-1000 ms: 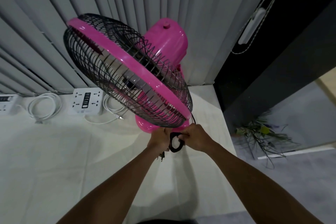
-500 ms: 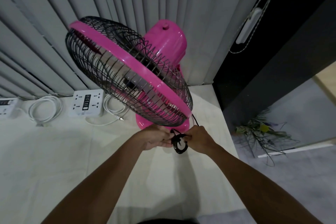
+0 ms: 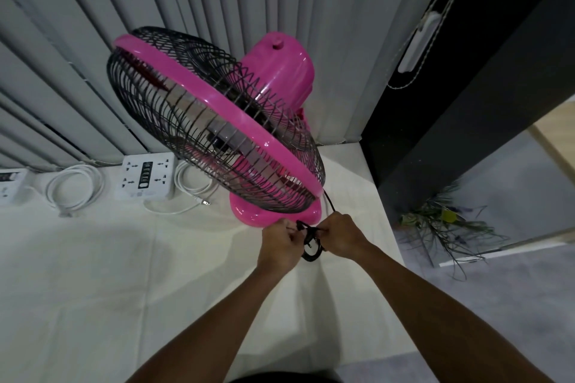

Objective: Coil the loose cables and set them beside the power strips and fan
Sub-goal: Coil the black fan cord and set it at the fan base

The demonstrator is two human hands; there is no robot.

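A pink fan (image 3: 273, 78) with a black wire cage stands on the white surface (image 3: 93, 274) by the blinds. Its black cable (image 3: 311, 250) runs from behind the base into a small coil held just in front of the base. My left hand (image 3: 280, 246) and my right hand (image 3: 343, 236) both grip that coil, fingers closed on it from either side. Left of the fan lies a white power strip (image 3: 146, 177) with a coiled white cable (image 3: 191, 183) beside it. Farther left lie another coiled white cable (image 3: 74, 188) and a second power strip (image 3: 11, 186) at the frame edge.
Grey vertical blinds (image 3: 155, 25) back the surface. A dark wall panel (image 3: 466, 118) rises on the right, past the surface's right edge. Below it, on the grey floor, lies a bunch of dried plants (image 3: 441, 227). A blind cord with a white weight (image 3: 418, 43) hangs upper right.
My left hand moved back toward the coil and closed on it beside my right hand. The black coil looks tighter and sits slightly closer to the fan base.
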